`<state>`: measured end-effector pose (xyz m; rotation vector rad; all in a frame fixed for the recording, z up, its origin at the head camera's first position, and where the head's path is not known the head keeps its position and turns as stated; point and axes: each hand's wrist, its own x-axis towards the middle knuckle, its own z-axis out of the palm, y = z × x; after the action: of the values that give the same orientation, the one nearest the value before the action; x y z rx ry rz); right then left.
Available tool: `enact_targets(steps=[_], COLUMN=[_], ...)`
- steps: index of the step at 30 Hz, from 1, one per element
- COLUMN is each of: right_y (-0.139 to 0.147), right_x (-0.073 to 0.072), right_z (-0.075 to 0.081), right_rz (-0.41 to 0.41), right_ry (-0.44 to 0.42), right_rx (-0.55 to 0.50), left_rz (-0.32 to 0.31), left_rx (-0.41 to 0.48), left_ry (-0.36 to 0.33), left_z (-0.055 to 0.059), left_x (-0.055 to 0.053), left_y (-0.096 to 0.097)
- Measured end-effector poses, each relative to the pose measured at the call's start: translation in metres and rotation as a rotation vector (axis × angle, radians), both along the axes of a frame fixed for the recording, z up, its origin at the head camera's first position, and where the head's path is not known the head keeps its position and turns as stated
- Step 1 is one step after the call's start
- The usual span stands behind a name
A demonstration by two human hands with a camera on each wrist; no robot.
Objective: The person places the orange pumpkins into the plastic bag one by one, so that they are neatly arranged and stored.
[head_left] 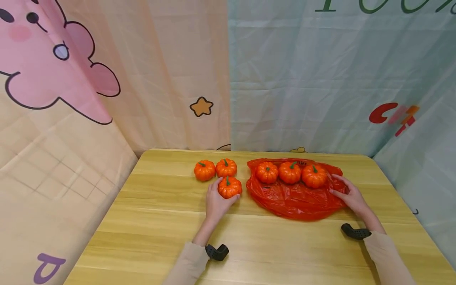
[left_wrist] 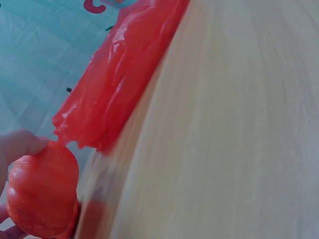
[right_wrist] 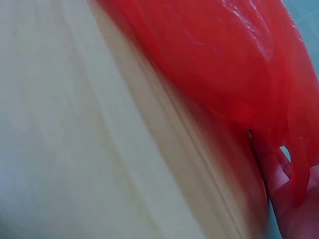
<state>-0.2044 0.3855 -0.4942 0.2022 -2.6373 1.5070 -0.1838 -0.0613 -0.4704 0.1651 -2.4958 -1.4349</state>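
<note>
In the head view my left hand (head_left: 216, 202) grips a small orange pumpkin (head_left: 230, 188) with a green stem, thumb at its right and fingers at its left. The same pumpkin (left_wrist: 42, 191) shows large in the left wrist view. Close behind it two more pumpkins, a left one (head_left: 204, 170) and a right one (head_left: 226, 168), sit on the table. A red plastic bag (head_left: 295, 204) lies spread out, three pumpkins (head_left: 290, 173) in a row at its far side. My right hand (head_left: 353, 198) holds the bag's right end between thumb and fingers; folds partly cover the hand in the right wrist view.
Everything rests on a wooden table (head_left: 278, 249) with light grain. Printed curtains (head_left: 178, 71) hang behind it and along both sides. A black band device sits on each wrist, one left (head_left: 217, 252) and one right (head_left: 356, 232).
</note>
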Motion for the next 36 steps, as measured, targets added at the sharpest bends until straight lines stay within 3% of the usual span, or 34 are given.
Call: enact_targets(steps=[9, 17, 27, 36], right_y=[0.001, 0.001, 0.001, 0.001], right_x=[0.001, 0.000, 0.001, 0.000], right_z=[0.001, 0.000, 0.000, -0.001], right_rz=[0.003, 0.000, -0.002, -0.009], right_ry=[-0.007, -0.013, -0.003, -0.003], right_rx=[0.006, 0.014, 0.015, 0.029], left_rz=[-0.010, -0.069, -0.170, -0.221], left_rx=[-0.013, -0.001, 0.021, -0.030], left_ry=[0.022, 0.057, 0.072, 0.075], left_z=[0.021, 0.035, 0.043, 0.044], left_x=[0.004, 0.005, 0.002, 0.000], left_y=[0.008, 0.023, 0.049, 0.077])
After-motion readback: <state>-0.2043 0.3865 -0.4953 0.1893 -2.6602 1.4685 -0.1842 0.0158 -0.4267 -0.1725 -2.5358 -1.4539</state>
